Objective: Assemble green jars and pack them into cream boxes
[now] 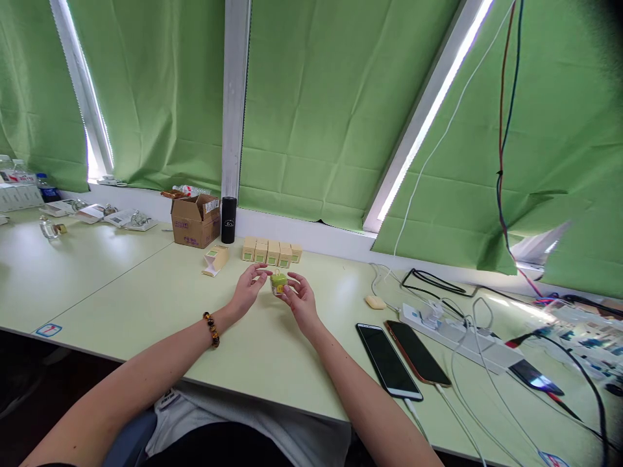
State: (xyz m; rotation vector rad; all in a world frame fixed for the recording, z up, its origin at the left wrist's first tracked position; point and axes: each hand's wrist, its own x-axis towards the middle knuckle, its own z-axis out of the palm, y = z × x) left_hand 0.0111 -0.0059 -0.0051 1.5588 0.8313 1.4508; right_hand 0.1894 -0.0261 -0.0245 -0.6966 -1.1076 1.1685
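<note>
My right hand (300, 299) holds a small green-topped item (279, 283) between thumb and fingers, above the table; it has a clear, yellowish lower part and a thin loop on top. Just left of it is my left hand (250, 288), its fingers apart and nothing in its grasp, the fingertips close to the item. A row of small tan boxes (273, 253) with green labels stands beyond my hands. Left of that row lies another small box (216, 259) on its side, its end flap apart.
An open cardboard carton (195, 222) and a black cylinder (228, 220) stand by the wall. On the right lie two phones (389, 360), a white power strip (462, 338) and tangled cables. Glass bottles (48, 228) and packets (130, 219) sit at far left.
</note>
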